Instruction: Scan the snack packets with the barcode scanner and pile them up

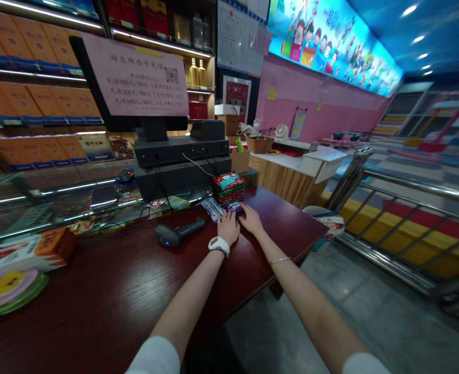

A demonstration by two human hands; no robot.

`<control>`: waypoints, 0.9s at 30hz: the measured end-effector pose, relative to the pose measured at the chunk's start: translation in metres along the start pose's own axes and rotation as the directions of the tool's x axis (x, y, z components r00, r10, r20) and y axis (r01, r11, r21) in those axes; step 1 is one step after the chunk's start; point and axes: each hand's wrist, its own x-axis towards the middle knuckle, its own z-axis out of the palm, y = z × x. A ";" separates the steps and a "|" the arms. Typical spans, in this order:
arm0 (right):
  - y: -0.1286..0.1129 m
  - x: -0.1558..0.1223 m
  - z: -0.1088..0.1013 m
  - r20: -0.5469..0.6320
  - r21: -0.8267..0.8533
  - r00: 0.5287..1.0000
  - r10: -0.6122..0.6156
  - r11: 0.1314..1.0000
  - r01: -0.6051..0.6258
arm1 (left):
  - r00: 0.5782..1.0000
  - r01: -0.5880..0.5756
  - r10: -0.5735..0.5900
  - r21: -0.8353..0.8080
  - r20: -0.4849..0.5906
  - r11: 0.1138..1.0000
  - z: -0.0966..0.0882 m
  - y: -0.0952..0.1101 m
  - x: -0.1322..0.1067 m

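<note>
Red packets (pixel 229 190) are stacked at 12 o'clock, purple packet (pixel 234 207) unstacked, left hand (pixel 228 227) splayed, empty, right hand (pixel 252 220) curled, hold indeterminate.

We have before us a glossy, dark red tabletop (pixel 132 296), and on its left side lie an orange-and-white box (pixel 30 251) and a flat round stack with a yellow face on top (pixel 9 292). Nearer the middle we find a dark handheld scanner (pixel 180 232) showing a small blue light. Toward the far corner we see a pile of red packets (pixel 229 189), with a blue-and-white packet (pixel 212 208) and a purple packet (pixel 234 207) just beside it.
</note>
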 end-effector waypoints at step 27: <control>-0.201 -0.038 0.041 -0.517 0.240 0.797 -0.312 0.841 0.485 | 0.810 0.080 -0.114 -0.085 -0.576 0.993 -0.131 -0.120 -0.099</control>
